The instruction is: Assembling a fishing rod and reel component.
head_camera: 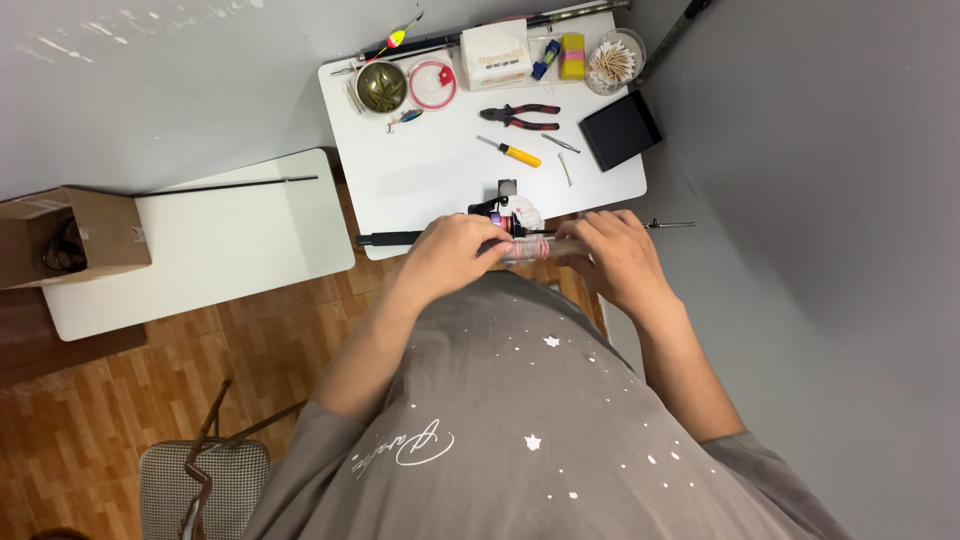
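Where the near edge of the white table (430, 180) meets the person's body, a fishing rod (390, 239) lies crosswise, held level between both hands just above the grey shirt. The left hand (452, 252) is curled over the rod at its middle, fingers closed around the shaft beside the reel (508, 212), which stands up from the rod between the two hands and touches the left fingertips. The black grip of the rod sticks out past the left hand toward the lower white table (210, 245). The right hand (612, 255) is also closed, knuckles up, wrapped on a clear, reddish section of the rod just right of the reel; a thin metal end pokes out beyond it toward the grey wall. Both forearms come in from the sides, elbows bent and spread, wrists nearly level. Farther back on the table, well apart from the hands: red-handled pliers (520, 117), a yellow-handled screwdriver (510, 151), a black box (621, 130), a round tin of greenish pieces (382, 88), a red-rimmed line spool (432, 84), a jar of white sticks (613, 62). A cardboard box (70, 237) sits on the lower table, far left.
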